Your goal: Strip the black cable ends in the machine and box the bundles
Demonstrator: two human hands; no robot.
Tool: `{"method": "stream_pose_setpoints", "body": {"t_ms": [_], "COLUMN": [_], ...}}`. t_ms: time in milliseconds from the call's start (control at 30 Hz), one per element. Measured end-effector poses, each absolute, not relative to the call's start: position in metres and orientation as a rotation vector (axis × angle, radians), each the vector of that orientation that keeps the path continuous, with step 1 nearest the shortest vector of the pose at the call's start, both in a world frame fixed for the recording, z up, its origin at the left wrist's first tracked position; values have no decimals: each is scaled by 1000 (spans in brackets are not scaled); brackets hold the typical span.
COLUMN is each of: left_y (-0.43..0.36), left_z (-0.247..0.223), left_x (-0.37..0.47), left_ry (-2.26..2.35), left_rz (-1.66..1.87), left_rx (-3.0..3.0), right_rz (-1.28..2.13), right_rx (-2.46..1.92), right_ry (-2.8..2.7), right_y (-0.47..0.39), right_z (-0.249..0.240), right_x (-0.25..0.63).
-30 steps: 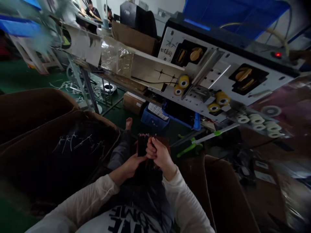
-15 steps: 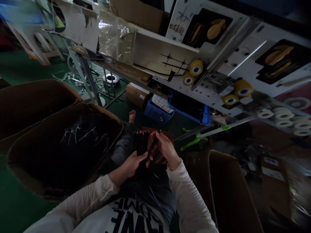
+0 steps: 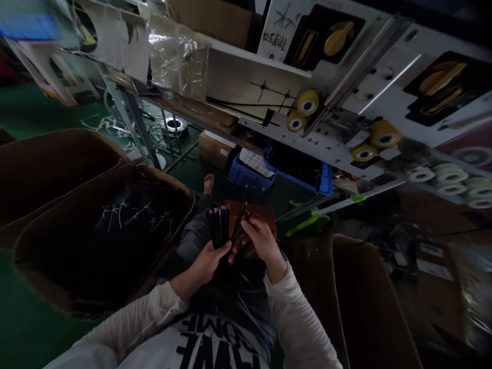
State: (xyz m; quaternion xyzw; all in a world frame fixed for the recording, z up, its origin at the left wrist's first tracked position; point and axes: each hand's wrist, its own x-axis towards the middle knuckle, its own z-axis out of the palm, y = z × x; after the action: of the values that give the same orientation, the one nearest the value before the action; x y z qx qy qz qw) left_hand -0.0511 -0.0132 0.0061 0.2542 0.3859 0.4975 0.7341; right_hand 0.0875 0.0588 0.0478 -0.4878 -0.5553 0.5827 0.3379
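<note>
In the head view my left hand [image 3: 208, 260] is wrapped round a thick bundle of thin black sticks or cable pieces [image 3: 219, 225] with pinkish tips pointing up and away. My right hand [image 3: 259, 237] pinches a few more black pieces [image 3: 240, 221] of the same sort, just right of the bundle. Beneath the right hand is a reddish-brown board or stool top [image 3: 268, 210], with some dark pieces over it. The exact kind of the pieces is too dark to make out.
A carton [image 3: 90, 256] holding dark contents with white ties stands at left. Another open carton [image 3: 369, 302] is at right. Ahead are a blue bin [image 3: 249, 177], a blue tray [image 3: 326, 182] and a machine panel with yellow rollers [image 3: 307, 103]. White rolls [image 3: 448, 174] sit at right.
My right hand has come slightly lower, and the pieces in it now stand more upright. The bundle in my left hand has shifted a little left and shows more clearly.
</note>
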Motion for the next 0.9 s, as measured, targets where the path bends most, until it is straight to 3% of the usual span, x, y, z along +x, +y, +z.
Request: {"method": "stream_pose_setpoints", "body": {"t_ms": [467,900], "left_y": [-18,-10], "left_z": [19,15], "left_x": [-52,-55], "left_ry": [954,867], "left_rz": [920,992], "left_rx": [607,404], "right_rz": [1419,1422], "right_rx": [-1320,-1346], "right_ry": [-1328,-1626], "right_y": [71,68], "right_z": [49,58], "right_x": [91,89]}}
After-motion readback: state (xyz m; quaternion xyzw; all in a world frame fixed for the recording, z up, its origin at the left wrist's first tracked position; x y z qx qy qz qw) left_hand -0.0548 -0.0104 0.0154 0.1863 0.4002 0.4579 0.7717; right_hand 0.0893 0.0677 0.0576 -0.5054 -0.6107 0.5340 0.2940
